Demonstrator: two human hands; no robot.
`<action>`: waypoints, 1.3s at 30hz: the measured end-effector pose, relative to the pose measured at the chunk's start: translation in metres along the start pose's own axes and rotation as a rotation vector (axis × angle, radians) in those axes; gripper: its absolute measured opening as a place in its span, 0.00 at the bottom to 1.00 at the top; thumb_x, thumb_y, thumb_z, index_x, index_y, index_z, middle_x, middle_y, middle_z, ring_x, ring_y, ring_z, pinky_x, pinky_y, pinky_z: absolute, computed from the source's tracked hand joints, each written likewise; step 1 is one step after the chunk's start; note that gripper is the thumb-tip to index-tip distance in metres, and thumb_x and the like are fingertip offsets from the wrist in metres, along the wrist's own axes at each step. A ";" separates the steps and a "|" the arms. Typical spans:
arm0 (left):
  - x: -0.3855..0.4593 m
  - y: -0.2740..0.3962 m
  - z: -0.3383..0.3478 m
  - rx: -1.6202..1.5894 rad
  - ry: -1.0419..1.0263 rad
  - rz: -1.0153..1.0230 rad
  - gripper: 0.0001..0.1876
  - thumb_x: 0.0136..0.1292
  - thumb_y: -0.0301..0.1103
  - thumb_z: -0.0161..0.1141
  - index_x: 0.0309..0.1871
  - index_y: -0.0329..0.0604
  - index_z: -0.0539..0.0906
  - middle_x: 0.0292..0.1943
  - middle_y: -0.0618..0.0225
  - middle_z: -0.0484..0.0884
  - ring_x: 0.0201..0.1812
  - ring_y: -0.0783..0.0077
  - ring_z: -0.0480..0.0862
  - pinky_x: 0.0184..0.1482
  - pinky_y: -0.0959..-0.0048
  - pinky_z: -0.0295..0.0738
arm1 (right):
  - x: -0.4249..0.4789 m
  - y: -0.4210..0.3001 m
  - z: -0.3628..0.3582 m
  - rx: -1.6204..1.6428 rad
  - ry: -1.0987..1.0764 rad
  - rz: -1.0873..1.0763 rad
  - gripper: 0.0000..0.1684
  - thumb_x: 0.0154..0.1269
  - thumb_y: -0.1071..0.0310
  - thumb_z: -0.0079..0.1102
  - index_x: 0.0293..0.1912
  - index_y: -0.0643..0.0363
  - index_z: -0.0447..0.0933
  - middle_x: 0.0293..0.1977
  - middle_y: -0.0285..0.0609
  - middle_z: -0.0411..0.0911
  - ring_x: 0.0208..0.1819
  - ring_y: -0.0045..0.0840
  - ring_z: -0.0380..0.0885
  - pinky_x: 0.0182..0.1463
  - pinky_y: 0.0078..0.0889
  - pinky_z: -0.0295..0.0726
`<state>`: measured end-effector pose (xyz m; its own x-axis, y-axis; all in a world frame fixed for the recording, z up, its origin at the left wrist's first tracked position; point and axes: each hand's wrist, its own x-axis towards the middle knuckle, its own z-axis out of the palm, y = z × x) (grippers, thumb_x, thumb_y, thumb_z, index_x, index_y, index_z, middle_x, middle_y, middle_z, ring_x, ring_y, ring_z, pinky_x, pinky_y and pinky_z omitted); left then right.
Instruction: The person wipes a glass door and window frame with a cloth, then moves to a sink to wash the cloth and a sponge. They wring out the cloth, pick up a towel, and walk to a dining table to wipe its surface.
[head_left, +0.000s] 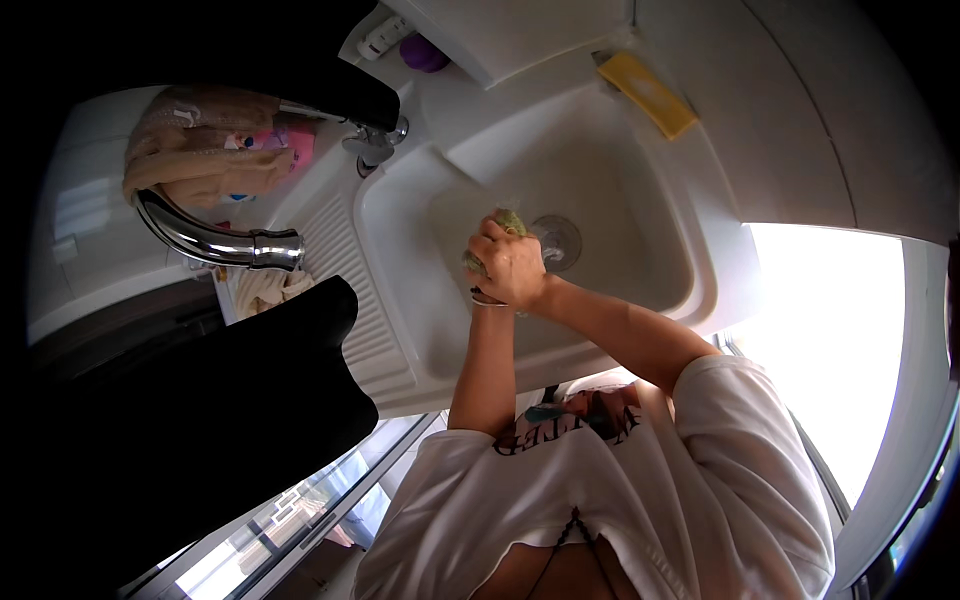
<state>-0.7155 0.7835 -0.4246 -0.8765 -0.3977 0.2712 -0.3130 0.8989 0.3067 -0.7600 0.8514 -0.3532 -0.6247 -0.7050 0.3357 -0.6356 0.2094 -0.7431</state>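
Observation:
Over the white sink basin, my two hands are pressed together around a wadded green cloth. My right hand lies on top, its fingers curled over the cloth. Beneath it, my left hand is largely hidden; a dark beaded bracelet and a pale bangle circle that wrist. Bits of the cloth stick out beyond the fingers on the far and left sides. The round drain lies just right of my hands.
A chrome faucet curves at the left beside the ribbed washboard. Along the back right rim lies a yellow cloth or sponge. A purple object and a white bottle stand in the back corner. Beige fabric is piled at left.

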 end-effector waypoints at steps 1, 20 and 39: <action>0.003 0.000 0.002 0.407 0.035 0.147 0.10 0.65 0.42 0.48 0.37 0.48 0.74 0.34 0.71 0.76 0.35 0.72 0.75 0.36 0.66 0.72 | 0.002 0.002 -0.001 0.001 -0.006 0.001 0.17 0.46 0.59 0.60 0.36 0.59 0.77 0.34 0.46 0.76 0.33 0.39 0.78 0.36 0.41 0.78; 0.002 -0.003 0.032 2.634 0.568 2.825 0.27 0.69 0.51 0.40 0.66 0.47 0.61 0.60 0.56 0.66 0.63 0.53 0.64 0.65 0.50 0.57 | -0.031 0.160 0.087 -0.007 -0.397 1.006 0.32 0.52 0.54 0.58 0.58 0.48 0.67 0.56 0.58 0.62 0.59 0.52 0.63 0.58 0.51 0.68; 0.007 -0.030 0.016 3.560 0.681 0.781 0.18 0.67 0.45 0.42 0.54 0.47 0.70 0.54 0.68 0.72 0.57 0.70 0.69 0.60 0.68 0.62 | 0.001 0.001 -0.007 -0.015 0.232 0.232 0.16 0.50 0.58 0.59 0.38 0.55 0.76 0.38 0.48 0.74 0.41 0.45 0.74 0.43 0.50 0.74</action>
<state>-0.7184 0.7566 -0.4462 -0.9891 -0.0633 -0.1329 0.0232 -0.9585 0.2841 -0.7644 0.8552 -0.3494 -0.8393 -0.4643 0.2829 -0.4699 0.3576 -0.8071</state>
